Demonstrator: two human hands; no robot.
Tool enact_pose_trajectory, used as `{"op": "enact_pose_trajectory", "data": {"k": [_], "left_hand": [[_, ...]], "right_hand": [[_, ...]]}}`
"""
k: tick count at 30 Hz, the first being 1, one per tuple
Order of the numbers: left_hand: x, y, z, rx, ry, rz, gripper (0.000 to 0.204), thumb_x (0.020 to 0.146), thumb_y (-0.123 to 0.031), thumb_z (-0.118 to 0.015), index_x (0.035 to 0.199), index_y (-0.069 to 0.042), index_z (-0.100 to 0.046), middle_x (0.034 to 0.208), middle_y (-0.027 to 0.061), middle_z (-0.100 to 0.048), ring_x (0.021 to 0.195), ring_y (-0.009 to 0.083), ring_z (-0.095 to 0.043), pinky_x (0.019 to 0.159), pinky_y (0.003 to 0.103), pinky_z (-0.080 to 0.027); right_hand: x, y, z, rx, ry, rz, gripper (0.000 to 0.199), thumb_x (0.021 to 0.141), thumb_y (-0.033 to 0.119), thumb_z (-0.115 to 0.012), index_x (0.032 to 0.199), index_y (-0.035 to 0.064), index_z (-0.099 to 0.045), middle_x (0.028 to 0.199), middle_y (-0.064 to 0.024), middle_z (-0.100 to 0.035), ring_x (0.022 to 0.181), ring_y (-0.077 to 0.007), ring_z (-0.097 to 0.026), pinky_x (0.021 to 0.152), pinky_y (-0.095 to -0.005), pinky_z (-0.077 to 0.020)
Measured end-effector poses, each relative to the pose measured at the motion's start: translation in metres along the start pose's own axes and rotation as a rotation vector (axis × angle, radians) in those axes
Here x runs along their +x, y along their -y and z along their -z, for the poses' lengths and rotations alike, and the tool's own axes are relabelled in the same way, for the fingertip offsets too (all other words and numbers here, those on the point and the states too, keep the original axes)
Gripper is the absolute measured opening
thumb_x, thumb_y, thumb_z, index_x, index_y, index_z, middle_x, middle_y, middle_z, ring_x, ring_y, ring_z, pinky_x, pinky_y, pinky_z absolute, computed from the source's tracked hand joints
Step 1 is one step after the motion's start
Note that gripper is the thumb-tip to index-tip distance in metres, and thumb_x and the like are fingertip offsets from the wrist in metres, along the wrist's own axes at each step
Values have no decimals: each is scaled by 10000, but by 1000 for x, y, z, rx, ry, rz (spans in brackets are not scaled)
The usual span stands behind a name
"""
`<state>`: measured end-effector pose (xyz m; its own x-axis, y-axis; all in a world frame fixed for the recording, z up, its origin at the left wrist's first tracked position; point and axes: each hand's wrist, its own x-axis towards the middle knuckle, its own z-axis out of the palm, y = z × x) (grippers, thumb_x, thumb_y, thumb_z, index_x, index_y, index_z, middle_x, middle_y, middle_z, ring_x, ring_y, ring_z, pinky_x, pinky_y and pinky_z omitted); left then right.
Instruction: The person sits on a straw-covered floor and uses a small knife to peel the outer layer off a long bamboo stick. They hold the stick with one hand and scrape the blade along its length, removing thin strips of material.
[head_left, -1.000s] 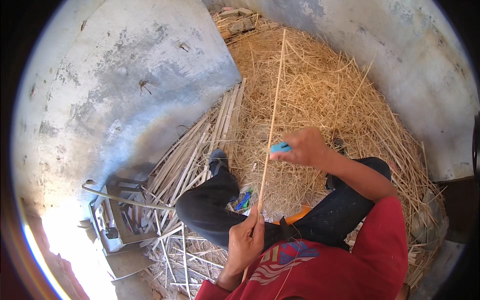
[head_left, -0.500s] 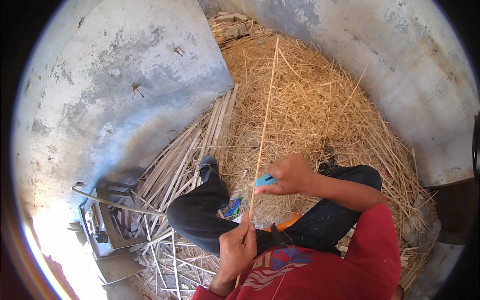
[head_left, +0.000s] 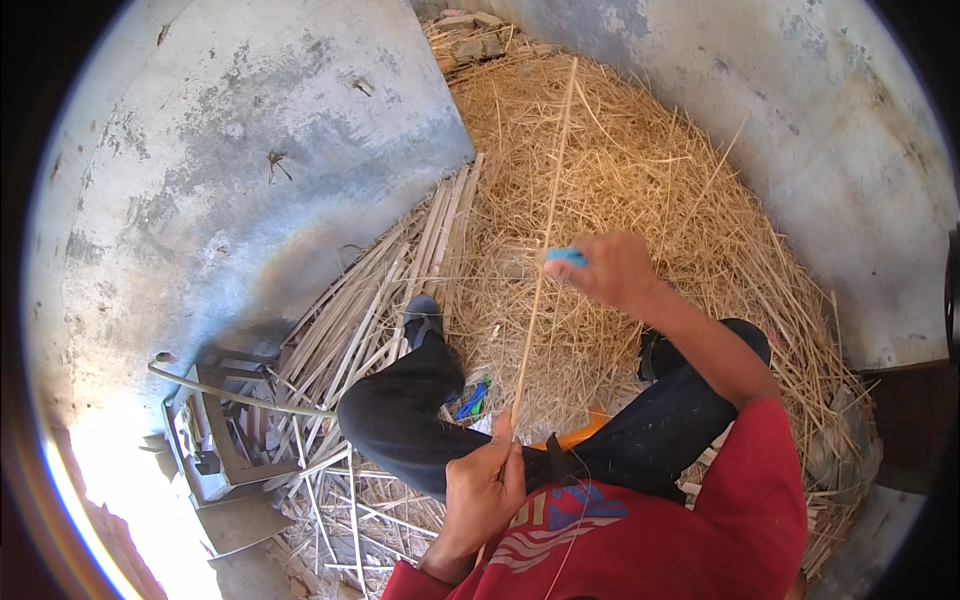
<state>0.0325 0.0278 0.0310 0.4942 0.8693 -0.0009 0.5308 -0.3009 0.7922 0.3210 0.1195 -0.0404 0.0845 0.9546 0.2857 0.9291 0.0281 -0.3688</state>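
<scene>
Head view: long thin cane strip (head_left: 545, 235) runs near-vertical in frame, far tip pointing up and away over the straw pile (head_left: 640, 190), slight lean to the right toward the top; near end low by the lap. Left hand (head_left: 483, 490) closed around the strip's lower end, thumb up along it. Right hand (head_left: 612, 268) sits higher, just right of the strip at about mid-length, fingers curled on a small blue tool (head_left: 566, 257) that touches the strip. Strip spans between both hands, above the dark-trousered legs (head_left: 400, 415). Stack of split canes (head_left: 400, 290) lies left.
</scene>
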Motion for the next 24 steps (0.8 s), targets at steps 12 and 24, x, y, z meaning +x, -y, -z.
{"op": "enact_pose_trajectory", "data": {"k": [12,24], "left_hand": [[15,-1,0,198,-38,-131,363,811,-9,-608,1171,39,-616,580,150,-519,463,276,-561,449,360,-435],[16,-3,-1,171,-58,-85,300,809,-16,-611,1101,44,-650,576,167,-522,451,279,-553,439,356,-420]], "right_hand": [[-15,20,12,22,46,92,676,774,734,-540,543,98,-543,457,-69,-508,423,-268,-566,402,-382,-427],[-26,34,6,102,114,176,739,802,765,-440,637,73,-640,479,-110,-554,471,-290,-604,437,-412,-456]]}}
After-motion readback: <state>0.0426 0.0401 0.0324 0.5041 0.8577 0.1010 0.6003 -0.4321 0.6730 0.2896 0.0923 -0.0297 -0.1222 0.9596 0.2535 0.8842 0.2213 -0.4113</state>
